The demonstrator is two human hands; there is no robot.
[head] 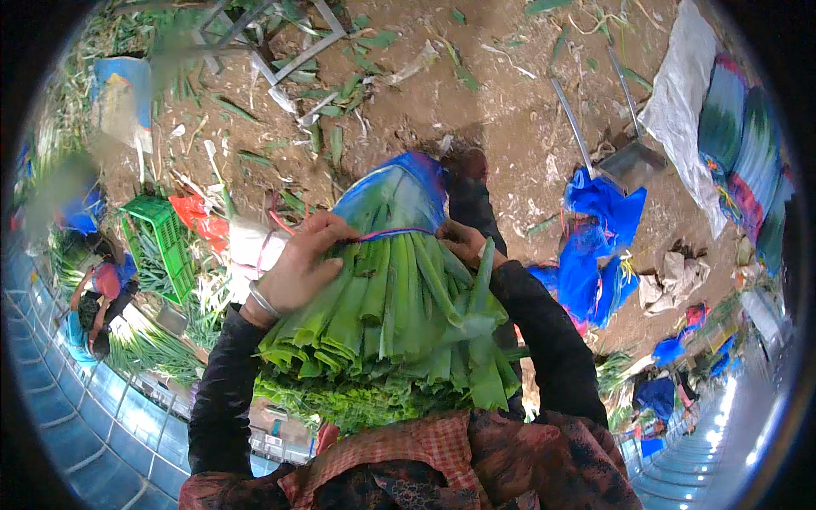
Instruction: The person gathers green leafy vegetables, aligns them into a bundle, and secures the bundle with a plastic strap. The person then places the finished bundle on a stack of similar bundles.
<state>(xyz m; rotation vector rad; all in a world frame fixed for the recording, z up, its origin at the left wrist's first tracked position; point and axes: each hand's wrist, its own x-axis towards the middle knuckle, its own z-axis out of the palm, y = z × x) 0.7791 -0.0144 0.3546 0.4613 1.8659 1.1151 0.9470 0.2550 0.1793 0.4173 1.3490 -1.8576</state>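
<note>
A large bundle of green leafy stalks, like leeks or large scallions (395, 293), lies before me, its cut leaf ends towards my body. Its far part sits in a clear and blue plastic bag (389, 191). A pink and blue drawstring (398, 233) runs across the bundle at the bag's mouth. My left hand (309, 271), with a bracelet at the wrist, pinches the bag's edge and string on the left. At the right side of the mouth, my right hand (464, 242) has its fingers closed on the edge; its fingertips are partly hidden.
Leaf scraps litter the dirt floor (510, 127). A green plastic crate (159, 248) stands left, near another person (102, 299). Blue bags (599, 248) lie right, below a metal frame (631, 159). Filled bags (743, 153) lie far right. Another metal frame (274, 70) is at the top.
</note>
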